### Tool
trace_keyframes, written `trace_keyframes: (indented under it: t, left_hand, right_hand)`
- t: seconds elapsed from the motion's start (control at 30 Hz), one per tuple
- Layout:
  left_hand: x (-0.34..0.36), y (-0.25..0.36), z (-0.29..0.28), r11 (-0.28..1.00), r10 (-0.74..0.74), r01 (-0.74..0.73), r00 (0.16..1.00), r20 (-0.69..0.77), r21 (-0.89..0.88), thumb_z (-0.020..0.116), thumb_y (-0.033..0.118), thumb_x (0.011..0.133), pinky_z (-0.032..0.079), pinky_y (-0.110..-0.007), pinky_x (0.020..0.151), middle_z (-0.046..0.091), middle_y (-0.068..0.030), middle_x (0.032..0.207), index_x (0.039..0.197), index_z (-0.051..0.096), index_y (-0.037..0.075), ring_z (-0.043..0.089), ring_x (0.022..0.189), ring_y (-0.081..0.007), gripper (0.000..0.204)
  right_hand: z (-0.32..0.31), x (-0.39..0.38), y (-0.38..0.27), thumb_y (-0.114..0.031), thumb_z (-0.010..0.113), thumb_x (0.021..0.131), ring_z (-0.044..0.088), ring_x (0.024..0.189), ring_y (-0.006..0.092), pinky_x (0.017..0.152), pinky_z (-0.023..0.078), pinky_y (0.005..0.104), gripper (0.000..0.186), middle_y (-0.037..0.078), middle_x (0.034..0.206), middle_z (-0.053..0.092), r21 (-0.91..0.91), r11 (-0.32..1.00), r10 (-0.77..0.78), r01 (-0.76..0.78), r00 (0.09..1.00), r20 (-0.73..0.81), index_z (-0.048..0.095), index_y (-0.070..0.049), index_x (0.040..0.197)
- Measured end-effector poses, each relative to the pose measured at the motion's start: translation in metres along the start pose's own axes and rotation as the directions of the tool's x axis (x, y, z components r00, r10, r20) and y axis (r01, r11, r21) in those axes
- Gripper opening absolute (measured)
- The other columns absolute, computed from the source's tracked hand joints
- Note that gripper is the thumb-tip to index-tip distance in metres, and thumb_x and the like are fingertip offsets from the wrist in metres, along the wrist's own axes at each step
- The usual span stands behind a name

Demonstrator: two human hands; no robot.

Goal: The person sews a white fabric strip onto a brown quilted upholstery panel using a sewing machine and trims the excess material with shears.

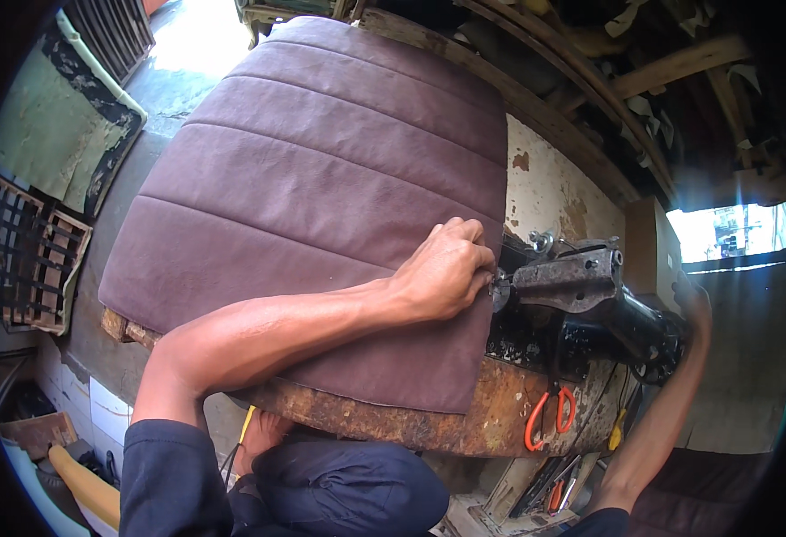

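Brown quilted cover (321, 197) fills frame centre on the desk (500, 403); left hand (442, 273) pinches its edge at the machine (581, 286), right hand (693, 304) blurred, grip unclear. Seam's progress cannot be judged.

The left hand (442, 273) lies knuckles up with fingers curled, forearm stretched across; the right hand (693, 304) reaches far right, blurred.

left hand (442, 273) pressing brown quilted cover (321, 197), sewing machine (590, 295)
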State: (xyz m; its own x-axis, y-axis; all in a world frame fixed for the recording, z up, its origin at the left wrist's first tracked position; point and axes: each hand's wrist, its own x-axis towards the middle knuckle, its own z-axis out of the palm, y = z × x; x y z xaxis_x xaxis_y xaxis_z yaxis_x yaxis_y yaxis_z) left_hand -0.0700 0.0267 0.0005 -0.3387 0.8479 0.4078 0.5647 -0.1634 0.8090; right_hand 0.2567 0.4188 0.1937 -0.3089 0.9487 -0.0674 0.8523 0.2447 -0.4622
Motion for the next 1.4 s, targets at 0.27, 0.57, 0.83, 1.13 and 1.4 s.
trace_keyframes:
  t: [0.27,0.57,0.83,1.13,1.4]
  left_hand:
    - [-0.001,-0.003,0.002,1.0,0.009,-0.008,1.0,-0.02,0.028,0.075,0.011,0.086,0.047,-0.046,0.082,0.057,-0.0161,0.091,0.096,0.077,0.001,0.056,0.091,-0.0344,0.014]
    - [-0.001,-0.003,0.004,0.999,0.027,-0.026,0.999,-0.037,0.035,0.074,0.012,0.085,0.047,-0.047,0.082,0.059,-0.0157,0.092,0.092,0.076,0.001,0.056,0.09,-0.0345,0.013]
    - [-0.001,-0.005,0.007,0.999,0.032,-0.03,0.998,-0.057,0.028,0.073,0.012,0.085,0.047,-0.047,0.082,0.059,-0.0157,0.092,0.087,0.074,0.001,0.056,0.091,-0.0346,0.011]
    - [-0.002,-0.003,0.002,0.999,0.025,-0.025,1.0,-0.013,0.032,0.073,0.013,0.086,0.046,-0.045,0.083,0.06,-0.0149,0.094,0.089,0.076,0.002,0.056,0.092,-0.0331,0.011]
    - [0.001,0.004,0.006,0.995,0.045,-0.047,0.999,0.024,0.085,0.074,0.016,0.086,0.045,-0.043,0.084,0.06,-0.0114,0.094,0.09,0.078,0.005,0.056,0.094,-0.0307,0.013]
  right_hand:
    - [0.005,-0.003,-0.006,-0.038,0.066,0.101,0.049,0.08,0.0107,0.076,0.041,0.0293,0.037,-0.002,0.087,0.06,0.01,0.998,-0.056,0.056,0.998,0.007,0.072,-0.001,0.104]
    - [0.0,-0.003,-0.006,-0.038,0.066,0.101,0.053,0.084,0.0121,0.08,0.043,0.0303,0.041,0.0,0.091,0.064,-0.02,0.998,-0.061,0.061,0.998,0.023,0.072,0.001,0.112]
    - [-0.001,-0.006,-0.013,-0.042,0.065,0.101,0.056,0.092,0.0155,0.088,0.045,0.0341,0.051,0.005,0.099,0.068,-0.14,0.989,-0.042,0.046,0.999,0.025,0.07,0.004,0.121]
    - [0.005,-0.008,-0.012,-0.045,0.066,0.1,0.059,0.1,0.0202,0.093,0.046,0.0373,0.055,0.007,0.104,0.068,-0.026,1.0,-0.016,0.016,1.0,-0.004,0.07,0.005,0.12]
    - [-0.008,-0.014,-0.006,-0.043,0.063,0.102,0.06,0.101,0.0211,0.09,0.048,0.038,0.05,0.007,0.106,0.067,0.062,0.998,0.044,-0.033,0.981,-0.187,0.068,0.001,0.126]
